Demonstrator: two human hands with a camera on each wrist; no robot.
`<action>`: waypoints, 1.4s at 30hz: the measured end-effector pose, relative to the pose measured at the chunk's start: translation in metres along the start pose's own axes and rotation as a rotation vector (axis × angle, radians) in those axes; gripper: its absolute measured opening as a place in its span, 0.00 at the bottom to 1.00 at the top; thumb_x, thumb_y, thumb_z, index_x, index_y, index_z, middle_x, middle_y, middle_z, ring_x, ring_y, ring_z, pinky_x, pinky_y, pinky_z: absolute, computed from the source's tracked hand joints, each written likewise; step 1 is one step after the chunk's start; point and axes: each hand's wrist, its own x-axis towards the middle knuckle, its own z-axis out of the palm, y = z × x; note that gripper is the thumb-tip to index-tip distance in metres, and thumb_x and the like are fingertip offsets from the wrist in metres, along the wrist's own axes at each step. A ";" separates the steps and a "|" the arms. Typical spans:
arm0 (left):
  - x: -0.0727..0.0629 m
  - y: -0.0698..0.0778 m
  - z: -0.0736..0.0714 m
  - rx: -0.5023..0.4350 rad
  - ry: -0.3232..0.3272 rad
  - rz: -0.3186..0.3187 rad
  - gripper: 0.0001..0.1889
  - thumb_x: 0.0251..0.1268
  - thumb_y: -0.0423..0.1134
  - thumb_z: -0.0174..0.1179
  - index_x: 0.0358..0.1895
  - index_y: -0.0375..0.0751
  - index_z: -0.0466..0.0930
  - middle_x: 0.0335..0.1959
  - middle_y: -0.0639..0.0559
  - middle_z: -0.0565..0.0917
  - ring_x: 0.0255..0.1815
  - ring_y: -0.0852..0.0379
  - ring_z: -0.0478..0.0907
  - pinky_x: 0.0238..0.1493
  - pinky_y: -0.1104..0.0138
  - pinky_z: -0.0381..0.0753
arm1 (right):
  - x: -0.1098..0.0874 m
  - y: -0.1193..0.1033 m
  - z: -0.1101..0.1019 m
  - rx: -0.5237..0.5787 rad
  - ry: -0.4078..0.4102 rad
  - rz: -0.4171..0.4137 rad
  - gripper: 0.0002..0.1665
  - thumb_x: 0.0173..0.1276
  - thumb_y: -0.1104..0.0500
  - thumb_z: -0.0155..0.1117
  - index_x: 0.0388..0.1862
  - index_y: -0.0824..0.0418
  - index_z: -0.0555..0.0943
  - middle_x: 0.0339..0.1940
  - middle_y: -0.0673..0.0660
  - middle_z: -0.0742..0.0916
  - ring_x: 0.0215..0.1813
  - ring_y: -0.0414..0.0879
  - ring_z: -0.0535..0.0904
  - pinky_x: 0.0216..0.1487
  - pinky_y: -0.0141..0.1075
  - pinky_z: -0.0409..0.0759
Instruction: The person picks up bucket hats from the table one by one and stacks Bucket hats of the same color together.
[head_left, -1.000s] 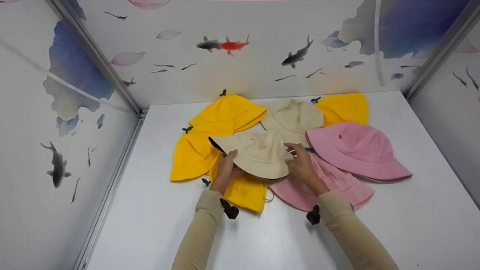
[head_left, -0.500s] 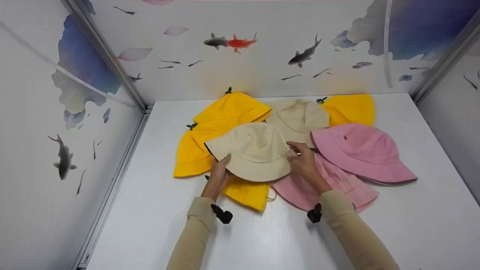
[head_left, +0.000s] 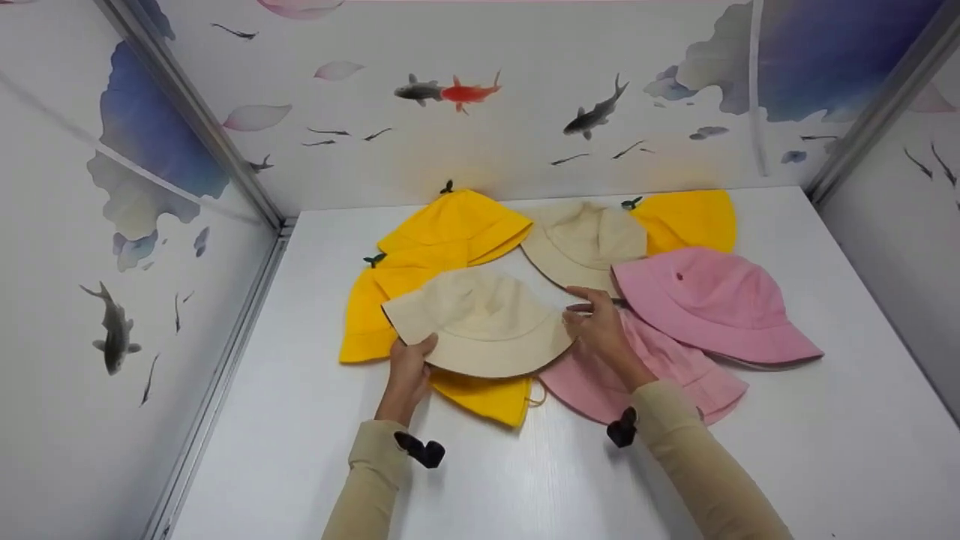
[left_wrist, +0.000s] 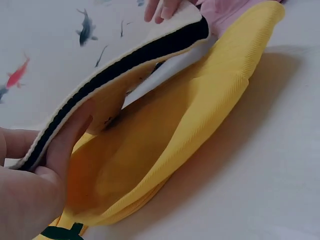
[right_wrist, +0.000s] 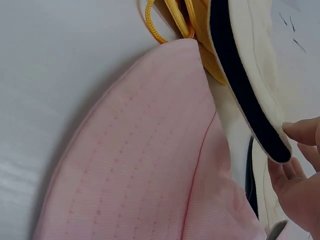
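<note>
A cream bucket hat (head_left: 480,319) is raised over the other hats in the head view, its crown facing up. My left hand (head_left: 409,367) grips the left end of its brim, thumb on top and fingers beneath. At the brim's right end, my right hand (head_left: 604,330) pinches the edge between thumb and fingers. A dark band (left_wrist: 125,57) runs along the brim's underside in the left wrist view. Under the held hat lies a yellow hat (head_left: 487,397), partly hidden. A pink hat (right_wrist: 135,150) lies close below my right hand.
Two yellow hats (head_left: 457,221) with green sprouts overlap at the left. Behind are a second cream hat (head_left: 585,240) and another yellow hat (head_left: 694,217). A larger pink hat (head_left: 712,300) lies at the right. Fish-patterned walls (head_left: 525,150) enclose the white table (head_left: 540,480).
My left hand has moved left and toward me, drawing the cream hat with it and spreading it flatter. White table now shows behind the hat. The right hand has barely moved.
</note>
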 end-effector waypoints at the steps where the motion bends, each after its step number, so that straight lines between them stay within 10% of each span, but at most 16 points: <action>1: 0.000 0.000 -0.001 -0.005 0.000 -0.001 0.21 0.76 0.31 0.51 0.68 0.34 0.64 0.52 0.46 0.81 0.44 0.59 0.84 0.42 0.68 0.86 | 0.002 0.000 -0.001 0.040 0.008 0.044 0.30 0.72 0.68 0.59 0.72 0.68 0.68 0.71 0.70 0.70 0.66 0.63 0.76 0.56 0.37 0.83; 5: -0.001 -0.002 -0.005 -0.009 0.004 0.000 0.20 0.76 0.31 0.51 0.68 0.35 0.64 0.49 0.47 0.81 0.43 0.59 0.84 0.40 0.67 0.86 | 0.007 -0.004 -0.006 0.177 0.083 0.256 0.28 0.75 0.60 0.55 0.71 0.69 0.68 0.67 0.65 0.78 0.65 0.56 0.77 0.65 0.41 0.77; 10: -0.001 -0.004 -0.007 -0.007 0.028 0.004 0.21 0.76 0.34 0.53 0.68 0.34 0.64 0.49 0.47 0.82 0.43 0.59 0.84 0.42 0.67 0.86 | 0.013 -0.014 -0.014 0.476 0.176 0.451 0.09 0.70 0.58 0.55 0.31 0.61 0.73 0.25 0.49 0.72 0.33 0.41 0.68 0.42 0.30 0.70; 14: -0.001 -0.006 -0.008 0.005 0.032 -0.009 0.23 0.77 0.38 0.53 0.70 0.35 0.63 0.52 0.46 0.82 0.45 0.59 0.84 0.43 0.67 0.86 | 0.015 -0.018 -0.022 0.696 0.199 0.519 0.12 0.74 0.56 0.52 0.48 0.62 0.76 0.49 0.56 0.76 0.49 0.44 0.70 0.60 0.30 0.73; 18: -0.001 -0.007 -0.011 0.000 0.032 -0.010 0.23 0.78 0.40 0.52 0.70 0.37 0.62 0.51 0.47 0.83 0.44 0.60 0.84 0.42 0.67 0.86 | 0.017 -0.020 -0.023 0.869 0.194 0.543 0.35 0.78 0.55 0.47 0.81 0.53 0.55 0.82 0.60 0.51 0.80 0.50 0.54 0.81 0.37 0.58; 22: -0.001 -0.009 -0.013 -0.024 0.013 -0.018 0.25 0.78 0.41 0.52 0.71 0.37 0.60 0.49 0.48 0.83 0.43 0.60 0.85 0.41 0.67 0.86 | 0.018 -0.019 -0.019 1.083 0.201 0.562 0.39 0.78 0.58 0.43 0.82 0.36 0.46 0.84 0.54 0.42 0.85 0.45 0.41 0.83 0.34 0.49; 32: -0.001 -0.006 -0.013 -0.029 0.033 -0.050 0.26 0.78 0.42 0.52 0.73 0.39 0.59 0.53 0.47 0.81 0.45 0.60 0.83 0.43 0.67 0.86 | 0.036 -0.014 -0.021 1.459 0.309 0.596 0.40 0.79 0.59 0.50 0.83 0.47 0.46 0.84 0.48 0.51 0.84 0.39 0.46 0.83 0.34 0.47; 42: 0.001 -0.008 -0.015 -0.025 0.022 -0.035 0.26 0.79 0.41 0.51 0.73 0.38 0.59 0.59 0.45 0.79 0.50 0.59 0.81 0.48 0.67 0.85 | 0.045 -0.016 -0.022 1.411 0.272 0.534 0.28 0.80 0.59 0.50 0.76 0.54 0.64 0.69 0.49 0.69 0.71 0.40 0.62 0.80 0.36 0.59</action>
